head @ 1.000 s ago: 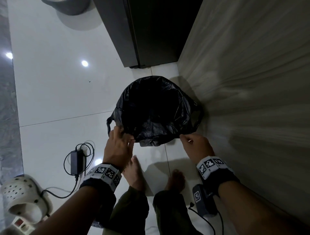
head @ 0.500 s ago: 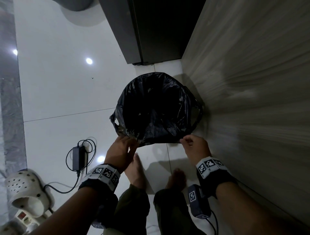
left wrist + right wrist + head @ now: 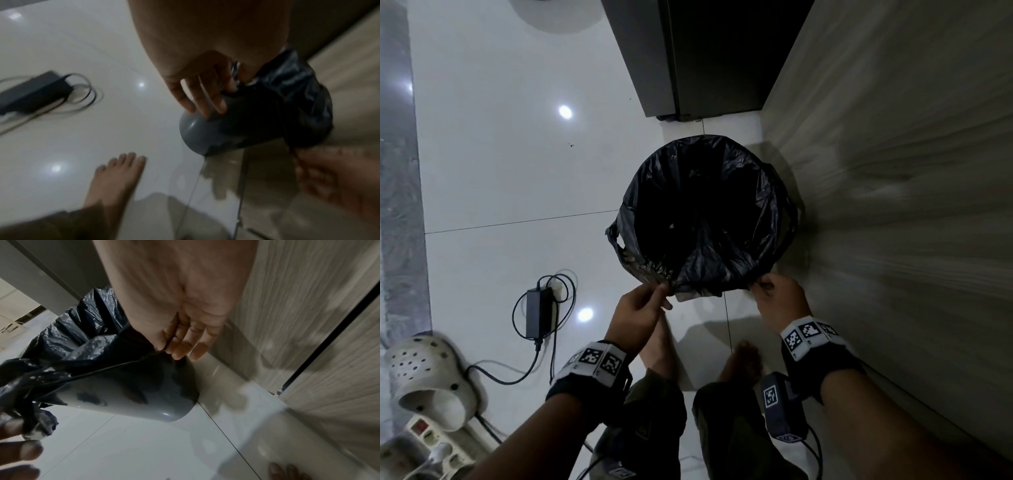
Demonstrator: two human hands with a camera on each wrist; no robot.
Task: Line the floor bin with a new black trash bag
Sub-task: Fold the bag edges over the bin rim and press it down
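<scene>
One round grey plastic floor bin (image 3: pixel 690 295) stands on the tiles, and one crinkled black plastic trash bag (image 3: pixel 705 209) lines it. Two hands are in view: one left hand (image 3: pixel 637 308) and one right hand (image 3: pixel 779 295). Each wrist carries one black band with white square-patterned markers, so two bands in all (image 3: pixel 594 363). Two bare feet (image 3: pixel 659 346) show below the hands. One black rectangular power adapter (image 3: pixel 538 311) lies on the floor with one coiled black cable. One pale perforated clog (image 3: pixel 428 377) sits at the lower left, beside one white power strip (image 3: pixel 431 442). Three bright round light reflections (image 3: pixel 565 111) mark the glossy white tiles.
</scene>
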